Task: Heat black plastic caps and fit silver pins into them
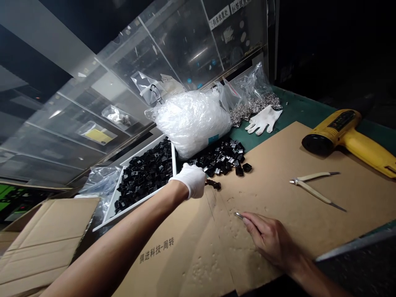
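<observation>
My left hand [192, 181], in a white glove, is closed at the near edge of a loose pile of small black plastic parts [227, 156]. A dark elongated black part [213, 185] sticks out at its fingertips; the glove hides much of the grip. Bare and lower right, my right hand [267, 237] is closed around a slim metal tool [239, 215], of which only the short shiny tip shows above the cardboard sheet [262, 194]. What kind of tool it is cannot be made out.
A white tray [174, 159] full of black parts stands left of a bulky clear plastic bag [193, 119]. Behind are bagged metal pieces [256, 103] and a white glove [264, 120]. Nippers [309, 183] and a yellow heat gun [343, 132] lie right; a cardboard box [52, 231] stands left.
</observation>
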`<state>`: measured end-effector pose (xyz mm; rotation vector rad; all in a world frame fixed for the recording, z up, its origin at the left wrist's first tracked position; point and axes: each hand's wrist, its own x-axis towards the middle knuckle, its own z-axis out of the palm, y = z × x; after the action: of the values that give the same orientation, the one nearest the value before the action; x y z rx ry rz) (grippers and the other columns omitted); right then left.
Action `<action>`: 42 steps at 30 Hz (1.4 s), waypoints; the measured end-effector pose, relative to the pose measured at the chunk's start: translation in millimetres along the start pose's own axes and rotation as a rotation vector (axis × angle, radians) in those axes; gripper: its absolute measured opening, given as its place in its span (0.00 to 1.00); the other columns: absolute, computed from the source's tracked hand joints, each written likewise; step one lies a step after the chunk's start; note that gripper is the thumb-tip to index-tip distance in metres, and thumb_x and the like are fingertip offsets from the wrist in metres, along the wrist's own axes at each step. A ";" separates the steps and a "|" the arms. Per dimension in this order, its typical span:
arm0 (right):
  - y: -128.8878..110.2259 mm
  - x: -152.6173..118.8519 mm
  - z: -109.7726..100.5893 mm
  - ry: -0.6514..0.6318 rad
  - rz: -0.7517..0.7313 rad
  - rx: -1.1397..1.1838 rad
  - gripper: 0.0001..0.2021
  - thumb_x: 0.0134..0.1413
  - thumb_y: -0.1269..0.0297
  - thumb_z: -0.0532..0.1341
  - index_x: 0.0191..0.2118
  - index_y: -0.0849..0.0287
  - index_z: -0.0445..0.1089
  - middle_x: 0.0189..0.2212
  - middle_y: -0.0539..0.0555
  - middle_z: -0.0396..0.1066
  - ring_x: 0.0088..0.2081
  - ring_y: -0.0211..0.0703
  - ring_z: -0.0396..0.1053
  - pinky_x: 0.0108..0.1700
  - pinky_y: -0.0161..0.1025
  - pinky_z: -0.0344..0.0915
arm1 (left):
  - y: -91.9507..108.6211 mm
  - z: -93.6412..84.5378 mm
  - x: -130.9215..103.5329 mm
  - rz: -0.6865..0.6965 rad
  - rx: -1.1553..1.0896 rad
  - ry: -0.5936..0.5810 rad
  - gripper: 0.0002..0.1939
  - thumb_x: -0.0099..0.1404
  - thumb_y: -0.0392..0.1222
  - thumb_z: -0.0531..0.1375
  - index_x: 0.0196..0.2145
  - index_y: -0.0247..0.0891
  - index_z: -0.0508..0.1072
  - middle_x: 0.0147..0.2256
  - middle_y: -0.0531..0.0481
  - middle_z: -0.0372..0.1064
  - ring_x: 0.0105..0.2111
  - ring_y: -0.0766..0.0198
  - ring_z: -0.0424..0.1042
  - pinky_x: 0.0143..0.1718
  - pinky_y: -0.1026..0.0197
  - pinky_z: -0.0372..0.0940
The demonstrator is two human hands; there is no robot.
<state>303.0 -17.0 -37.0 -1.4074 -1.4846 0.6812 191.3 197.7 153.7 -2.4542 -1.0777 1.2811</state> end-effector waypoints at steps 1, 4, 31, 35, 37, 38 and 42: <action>-0.5 -0.1 -0.4 0.002 0.001 0.005 0.15 0.73 0.67 0.54 0.54 0.55 0.77 0.48 0.54 0.84 0.46 0.48 0.83 0.49 0.40 0.78 | 1.6 -1.6 -1.0 0.001 -0.001 -0.009 0.13 0.53 0.34 0.63 0.37 0.31 0.83 0.42 0.29 0.77 0.44 0.39 0.76 0.49 0.41 0.66; -1.1 -0.4 -1.0 0.009 -0.002 0.020 0.15 0.73 0.66 0.54 0.54 0.54 0.77 0.48 0.53 0.84 0.46 0.47 0.83 0.49 0.39 0.78 | 7.2 -5.2 -3.8 -0.004 -0.007 -0.042 0.14 0.51 0.34 0.64 0.37 0.30 0.83 0.41 0.28 0.78 0.44 0.36 0.77 0.48 0.41 0.68; -13.3 10.0 -12.4 0.141 0.241 0.373 0.29 0.54 0.51 0.73 0.58 0.56 0.68 0.38 0.54 0.76 0.23 0.36 0.61 0.23 0.35 0.65 | 58.1 100.5 -78.2 0.143 -1.644 -0.165 0.10 0.49 0.37 0.55 0.30 0.36 0.74 0.23 0.52 0.69 0.23 0.64 0.69 0.26 0.63 0.63; -25.1 9.7 -14.6 0.013 0.273 0.507 0.25 0.57 0.49 0.71 0.55 0.55 0.73 0.39 0.54 0.76 0.22 0.33 0.56 0.24 0.35 0.62 | 76.5 103.0 -106.1 0.254 -1.823 -0.232 0.15 0.46 0.36 0.55 0.32 0.34 0.77 0.25 0.51 0.71 0.24 0.63 0.69 0.27 0.63 0.63; -26.9 7.1 -14.0 -0.039 0.284 0.546 0.24 0.56 0.46 0.71 0.51 0.56 0.75 0.39 0.55 0.77 0.25 0.35 0.61 0.27 0.35 0.65 | 78.7 106.7 -113.5 0.308 -1.883 -0.251 0.17 0.47 0.36 0.56 0.34 0.33 0.79 0.26 0.50 0.72 0.26 0.63 0.70 0.30 0.63 0.64; -26.8 5.8 -13.8 -0.067 0.286 0.557 0.24 0.55 0.45 0.72 0.50 0.57 0.76 0.38 0.55 0.77 0.26 0.37 0.63 0.29 0.36 0.67 | 78.9 110.2 -115.9 0.330 -1.908 -0.259 0.17 0.47 0.36 0.57 0.35 0.33 0.79 0.27 0.50 0.73 0.26 0.63 0.70 0.31 0.62 0.65; -24.2 3.1 -15.6 -0.181 0.266 0.557 0.26 0.51 0.41 0.73 0.47 0.57 0.78 0.36 0.55 0.78 0.29 0.40 0.70 0.31 0.37 0.70 | 81.2 129.0 -121.7 0.335 -1.914 -0.248 0.12 0.48 0.35 0.57 0.31 0.34 0.77 0.24 0.53 0.69 0.25 0.64 0.68 0.31 0.62 0.64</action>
<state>306.8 -21.7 -8.7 -1.1307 -1.1192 1.3044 89.5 35.7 116.2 -3.6482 -3.0207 0.3080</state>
